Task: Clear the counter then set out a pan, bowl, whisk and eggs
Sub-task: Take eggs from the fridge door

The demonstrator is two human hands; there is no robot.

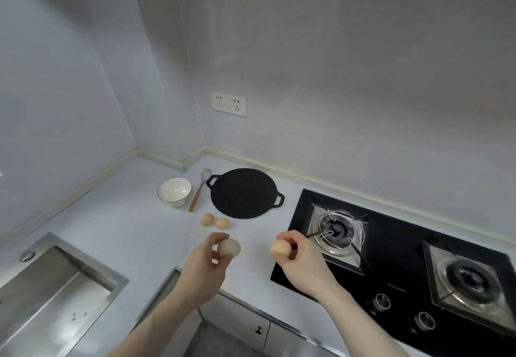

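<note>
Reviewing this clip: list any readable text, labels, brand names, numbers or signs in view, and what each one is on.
No text can be read.
Hob: a faint mark on the glass front near the knobs, too blurred to read.
Wall socket: no readable markings.
Pan, bowl, whisk: no labels show.

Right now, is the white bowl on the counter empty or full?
Empty: the white bowl stands upright beside the whisk, its inside showing bare white.
</note>
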